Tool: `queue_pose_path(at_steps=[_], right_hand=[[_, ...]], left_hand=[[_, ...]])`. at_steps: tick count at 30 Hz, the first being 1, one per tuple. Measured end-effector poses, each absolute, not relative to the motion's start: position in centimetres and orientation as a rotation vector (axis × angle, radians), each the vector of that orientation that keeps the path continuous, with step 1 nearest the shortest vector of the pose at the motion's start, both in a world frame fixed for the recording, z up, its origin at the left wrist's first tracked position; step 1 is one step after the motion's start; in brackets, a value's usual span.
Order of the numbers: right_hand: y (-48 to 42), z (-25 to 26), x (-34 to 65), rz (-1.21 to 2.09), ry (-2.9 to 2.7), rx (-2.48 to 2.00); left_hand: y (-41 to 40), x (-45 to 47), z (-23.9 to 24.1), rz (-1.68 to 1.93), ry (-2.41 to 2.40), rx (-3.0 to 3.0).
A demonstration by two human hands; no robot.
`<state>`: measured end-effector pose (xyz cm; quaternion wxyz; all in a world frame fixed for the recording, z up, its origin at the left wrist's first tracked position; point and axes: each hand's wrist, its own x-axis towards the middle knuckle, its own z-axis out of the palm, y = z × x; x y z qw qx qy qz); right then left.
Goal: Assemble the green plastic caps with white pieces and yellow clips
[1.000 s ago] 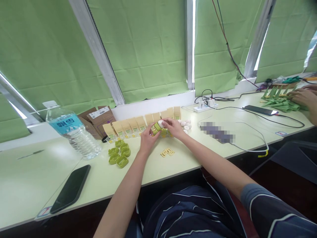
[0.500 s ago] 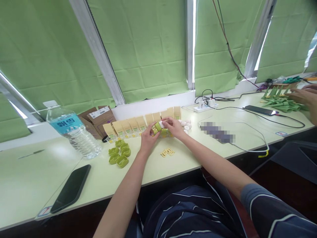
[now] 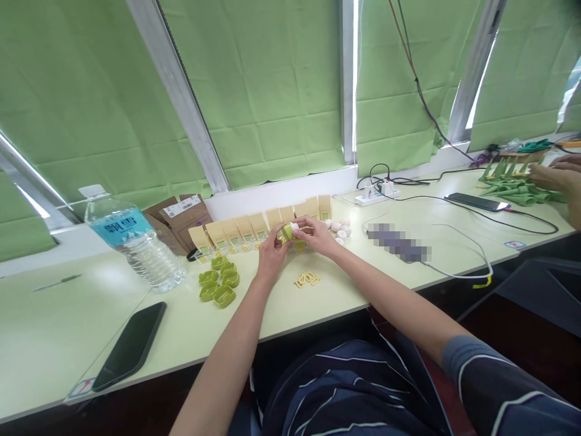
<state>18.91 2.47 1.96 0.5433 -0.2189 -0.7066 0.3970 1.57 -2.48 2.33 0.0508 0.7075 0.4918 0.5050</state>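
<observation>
My left hand (image 3: 269,254) and my right hand (image 3: 315,235) meet over the desk, both closed on a small green piece (image 3: 288,230) with a white part at its end. Just behind them runs a row of tan paper packets (image 3: 236,231). Several green ring-shaped pieces (image 3: 218,282) lie left of my left hand. Small yellow pieces (image 3: 307,279) rest on the desk below my hands. A few white round pieces (image 3: 341,228) sit right of my right hand.
A water bottle (image 3: 131,239) and brown cardboard boxes (image 3: 181,215) stand at the left, a black phone (image 3: 130,344) near the front edge. A power strip (image 3: 376,192), cables and another phone (image 3: 476,201) lie to the right. Another person's hand (image 3: 556,177) touches green pieces (image 3: 512,188) far right.
My hands have shifted slightly lower and closer together around the green piece. The other person's hand at far right has moved a little.
</observation>
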Motion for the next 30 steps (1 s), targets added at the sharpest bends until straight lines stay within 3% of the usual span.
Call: queue_pose_path(at_steps=[7,20,30], right_hand=[[1.8,2.2,18.6,1.049,-1.624,-0.467],[1.7,2.4,19.2,0.61,-1.738,-0.558],[1.2,2.6,19.3,0.505,-1.889,-0.461]], left_hand=[[-3.0,2.0,2.7,1.512,1.435,2.103],[-3.4,2.2,2.8,1.456,1.478,2.038],[-3.0,2.1,2.4,1.427,1.48,2.031]])
